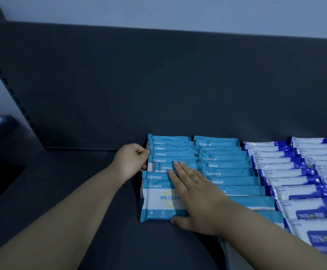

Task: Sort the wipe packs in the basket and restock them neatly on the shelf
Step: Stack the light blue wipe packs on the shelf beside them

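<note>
Teal wipe packs (227, 173) in overlapped rows on the dark shelf (81, 191), just beside blue-and-white packs (287, 166). Left hand (130, 161) curled round their left ends. Right hand (195, 193) flat on top, fingers straight.

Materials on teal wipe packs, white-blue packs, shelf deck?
Teal wipe packs: probably soft plastic film, low sheen; wrinkled faces.
White-blue packs: glossier film; bright highlights on creases.
Shelf deck: likely painted metal, matte dark grey; slotted upright suggests steel, unconfirmed.
</note>
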A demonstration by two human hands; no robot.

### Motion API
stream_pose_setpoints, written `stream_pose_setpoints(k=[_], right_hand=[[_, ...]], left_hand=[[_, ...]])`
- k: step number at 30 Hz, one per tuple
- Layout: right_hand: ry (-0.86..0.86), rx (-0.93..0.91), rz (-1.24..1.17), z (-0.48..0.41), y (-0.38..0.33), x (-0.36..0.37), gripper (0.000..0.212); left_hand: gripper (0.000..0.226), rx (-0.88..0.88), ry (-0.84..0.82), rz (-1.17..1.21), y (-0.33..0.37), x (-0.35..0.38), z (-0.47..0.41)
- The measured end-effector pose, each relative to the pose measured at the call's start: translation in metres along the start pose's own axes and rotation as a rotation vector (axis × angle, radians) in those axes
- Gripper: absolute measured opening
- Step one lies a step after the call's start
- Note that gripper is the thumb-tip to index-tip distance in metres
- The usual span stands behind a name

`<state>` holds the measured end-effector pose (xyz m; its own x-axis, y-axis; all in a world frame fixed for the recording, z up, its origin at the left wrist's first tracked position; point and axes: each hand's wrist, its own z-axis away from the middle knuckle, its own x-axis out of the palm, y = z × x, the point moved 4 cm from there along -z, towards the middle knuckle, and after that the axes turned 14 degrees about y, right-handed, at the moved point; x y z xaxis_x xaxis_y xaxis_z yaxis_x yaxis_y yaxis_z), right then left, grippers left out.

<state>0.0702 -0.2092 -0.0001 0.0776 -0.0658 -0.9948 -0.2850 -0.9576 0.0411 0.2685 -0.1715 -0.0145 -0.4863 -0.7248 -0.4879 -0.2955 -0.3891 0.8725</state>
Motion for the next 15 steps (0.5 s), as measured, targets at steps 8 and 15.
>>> stream_pose_setpoints(k=[8, 15], right_hand=[[0.013, -0.006, 0.002, 0.000, 0.001, 0.001, 0.099], [-0.012, -0.011, 0.028, -0.001, -0.001, -0.001, 0.101]], left_hand=[[0.016, 0.131, 0.081, -0.168, 0.014, -0.013, 0.013], [0.011, 0.152, -0.116, -0.256, 0.022, -0.004, 0.019]])
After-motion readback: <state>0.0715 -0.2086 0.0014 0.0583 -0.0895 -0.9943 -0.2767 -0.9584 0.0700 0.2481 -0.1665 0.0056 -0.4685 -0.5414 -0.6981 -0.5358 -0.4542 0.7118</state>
